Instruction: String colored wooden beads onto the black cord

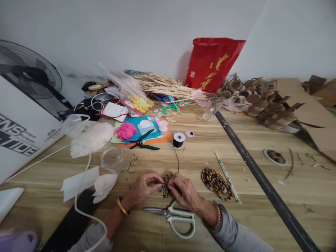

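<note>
Over a small pile of mixed dark and coloured beads (165, 191), both hands work close together with the fingertips pinched. My left hand (145, 187) is closed at the pile's left edge; whatever sits in its pinch is too small to make out. A thin black cord (179, 161) runs from the spool (179, 140) down to my right hand (184, 190), whose fingers are closed on it. Just below the hands lie scissors with pale green handles (181, 225), blades pointing left. A coiled string of multicoloured beads (216, 184) rests to the right.
Black-handled pliers (143, 141) and pink yarn (126, 131) lie on coloured sheets. A clear jar (114, 160) and white paper (80, 183) are at left. Beyond the bead string is a thin wrapped stick (227, 176). A dark strip (252, 168) crosses the table; a red bag (214, 64) stands behind.
</note>
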Demonstrator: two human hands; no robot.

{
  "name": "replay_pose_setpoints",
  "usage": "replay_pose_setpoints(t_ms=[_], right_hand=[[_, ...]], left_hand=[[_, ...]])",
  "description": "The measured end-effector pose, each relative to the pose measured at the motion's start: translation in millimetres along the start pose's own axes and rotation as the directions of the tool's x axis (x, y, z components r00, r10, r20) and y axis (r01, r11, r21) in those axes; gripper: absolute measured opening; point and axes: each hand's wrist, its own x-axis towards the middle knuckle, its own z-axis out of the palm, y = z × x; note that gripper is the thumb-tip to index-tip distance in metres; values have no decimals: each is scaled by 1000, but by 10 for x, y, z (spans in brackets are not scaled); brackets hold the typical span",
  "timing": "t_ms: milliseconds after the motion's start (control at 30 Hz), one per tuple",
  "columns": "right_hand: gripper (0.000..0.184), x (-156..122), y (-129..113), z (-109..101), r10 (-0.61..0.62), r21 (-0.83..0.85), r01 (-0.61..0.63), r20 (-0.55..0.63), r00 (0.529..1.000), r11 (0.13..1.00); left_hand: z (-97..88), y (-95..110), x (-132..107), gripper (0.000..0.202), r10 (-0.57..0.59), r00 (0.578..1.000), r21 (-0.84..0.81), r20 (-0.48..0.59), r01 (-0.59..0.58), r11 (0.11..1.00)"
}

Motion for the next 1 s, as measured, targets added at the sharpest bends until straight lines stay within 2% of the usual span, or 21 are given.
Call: replay_pose_setpoints(t_ms=[800,1000], right_hand=[[10,-7,18,7,6,-5,-6,27,1000,1000],[12,12,0,-8,-11,-5,11,10,1000,1000]], left_hand=[[-8,4,4,13,104,994,57,32,-106,993],[-10,-2,-3,13,52,998,61,43,-54,997]])
